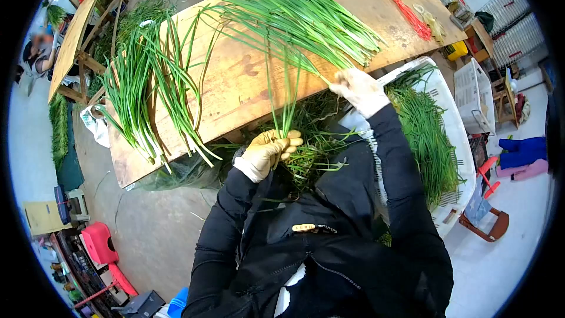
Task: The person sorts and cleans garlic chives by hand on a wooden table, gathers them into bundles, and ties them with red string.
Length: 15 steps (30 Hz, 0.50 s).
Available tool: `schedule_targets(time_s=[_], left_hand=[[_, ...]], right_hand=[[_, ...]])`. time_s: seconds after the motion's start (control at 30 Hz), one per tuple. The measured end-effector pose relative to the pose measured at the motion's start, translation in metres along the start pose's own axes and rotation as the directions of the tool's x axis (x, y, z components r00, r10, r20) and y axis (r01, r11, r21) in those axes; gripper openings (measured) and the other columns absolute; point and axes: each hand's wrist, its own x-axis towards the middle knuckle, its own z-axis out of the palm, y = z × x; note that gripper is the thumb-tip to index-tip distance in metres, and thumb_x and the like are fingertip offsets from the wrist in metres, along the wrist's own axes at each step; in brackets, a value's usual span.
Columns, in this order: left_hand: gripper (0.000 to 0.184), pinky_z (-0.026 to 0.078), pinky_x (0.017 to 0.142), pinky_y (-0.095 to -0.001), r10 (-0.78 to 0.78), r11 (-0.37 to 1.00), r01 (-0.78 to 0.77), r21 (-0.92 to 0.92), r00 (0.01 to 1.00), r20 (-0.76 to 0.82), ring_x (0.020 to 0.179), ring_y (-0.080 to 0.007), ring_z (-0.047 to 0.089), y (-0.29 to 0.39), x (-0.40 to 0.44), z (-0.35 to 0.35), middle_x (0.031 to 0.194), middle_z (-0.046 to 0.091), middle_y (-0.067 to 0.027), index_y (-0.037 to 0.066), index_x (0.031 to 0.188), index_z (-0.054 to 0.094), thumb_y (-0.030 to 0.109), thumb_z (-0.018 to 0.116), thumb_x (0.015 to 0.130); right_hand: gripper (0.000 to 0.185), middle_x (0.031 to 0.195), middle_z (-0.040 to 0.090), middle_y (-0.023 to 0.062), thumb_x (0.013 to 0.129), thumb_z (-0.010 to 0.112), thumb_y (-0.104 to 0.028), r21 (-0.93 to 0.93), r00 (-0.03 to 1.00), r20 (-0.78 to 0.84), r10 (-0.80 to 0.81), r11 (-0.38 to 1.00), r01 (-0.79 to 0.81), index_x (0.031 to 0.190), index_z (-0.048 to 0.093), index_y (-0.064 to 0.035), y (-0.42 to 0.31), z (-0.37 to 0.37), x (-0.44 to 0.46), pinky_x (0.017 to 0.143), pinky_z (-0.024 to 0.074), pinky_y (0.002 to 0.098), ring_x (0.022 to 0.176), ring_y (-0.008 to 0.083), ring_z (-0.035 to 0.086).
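Note:
My left hand (272,150), in a pale yellow glove, is closed round the lower ends of a few long green stalks (286,103) that point up over the table's front edge. My right hand (359,89), in a whitish glove, pinches the pale end of a green stalk beside a large pile of green stalks (312,17) on the wooden table (241,88). Two smaller bunches lie at the table's left, one bunch (130,85) outermost and another bunch (176,82) next to it. Loose greens (312,159) hang over my lap.
A white crate (465,165) full of greens stands at my right. Red ties (406,15) lie on the table's right end. A second wooden table (76,29) stands at the left, with a person (44,59) beyond it. A red stool (99,242) is at lower left.

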Motion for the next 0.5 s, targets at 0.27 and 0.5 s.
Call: schedule_targets(time_s=[0.27,0.5], left_hand=[[0.043,0.043,0.052,-0.0154,0.115,0.916,-0.077,-0.394,0.991,0.074,0.065,-0.0051,0.051,-0.001,0.009,0.008,0.089,0.057,-0.0026,0.001,0.121,0.039,0.018,0.053,0.084],[0.037,0.041,0.053,-0.0161,0.105,0.987,-0.106,-0.118,0.994,-0.014,0.064,-0.0086,0.052,-0.017,0.014,0.026,0.099,0.058,-0.0095,-0.001,0.113,0.046,0.012,0.057,0.079]], right_hand=[[0.029,0.078,0.06,0.0094,0.076,0.061,-0.032,0.367,0.999,-0.032,0.006,0.93,0.006,0.083,0.057,-0.0038,0.009,0.056,0.061,0.068,0.045,0.0337,0.075,0.0209,0.057],[0.022,0.072,0.057,0.0093,0.083,0.051,-0.028,0.575,0.98,0.108,-0.168,0.815,0.076,0.077,0.055,-0.0067,-0.022,0.093,-0.007,0.063,0.0452,0.0329,0.065,0.0195,0.057]])
